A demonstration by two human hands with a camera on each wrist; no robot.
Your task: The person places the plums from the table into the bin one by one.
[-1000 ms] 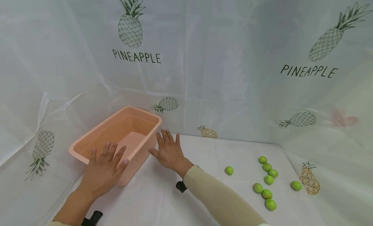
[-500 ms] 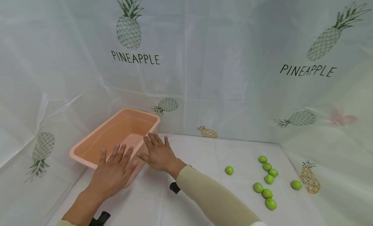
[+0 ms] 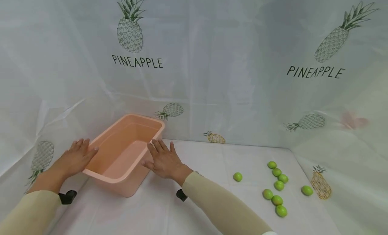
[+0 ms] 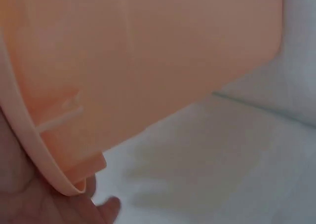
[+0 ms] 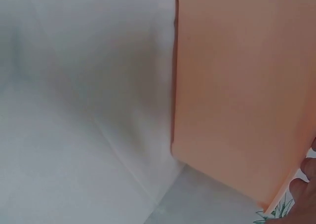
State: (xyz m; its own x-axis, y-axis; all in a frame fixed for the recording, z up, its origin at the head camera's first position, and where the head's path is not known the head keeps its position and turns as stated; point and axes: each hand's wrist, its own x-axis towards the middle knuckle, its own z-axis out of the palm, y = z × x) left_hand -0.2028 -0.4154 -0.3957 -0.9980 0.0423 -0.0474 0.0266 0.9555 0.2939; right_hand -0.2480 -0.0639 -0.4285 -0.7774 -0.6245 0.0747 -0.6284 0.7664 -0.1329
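A deep peach-coloured plastic basin (image 3: 122, 187) stands on the white-covered table at the left; its visible inside holds nothing. My left hand (image 3: 74, 157) lies along the basin's left rim with fingers extended. In the left wrist view the palm (image 4: 39, 204) is against the rim, and the fingers are only partly visible. On the other side, my right hand (image 3: 165, 161) is spread with its fingertips at the right rim. The right wrist view shows only some of its fingers (image 5: 298, 188) by the basin's edge; whether they touch it, I cannot tell.
Several small green lime-like fruits (image 3: 279, 185) lie scattered on the right side of the table. One lime-like fruit (image 3: 237, 176) sits apart, nearer the middle. A white sheet (image 3: 224, 76) printed with pineapples rises behind and at both sides.
My left hand has moved left, from in front of the basin's near end to its left rim. My right hand has shifted left to the right rim. The fruits have stayed put.
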